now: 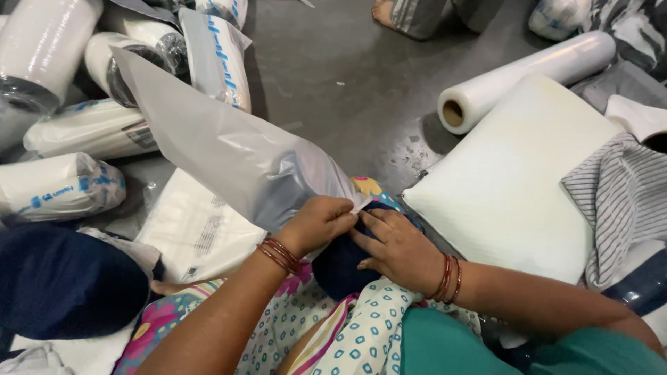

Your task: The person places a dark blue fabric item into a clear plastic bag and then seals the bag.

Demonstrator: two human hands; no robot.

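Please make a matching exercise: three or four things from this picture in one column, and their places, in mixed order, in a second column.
1. plastic bag
2. film roll
3. foam pad
4. striped cloth

a. lying under the roll's near side
b. far right edge
c. pinched by left hand, beside right hand
d. floor, upper right

Pairs: 1-c, 2-d, 3-a, 4-b

dark blue bundle [340, 267] mostly hidden by hands, bag mouth covered
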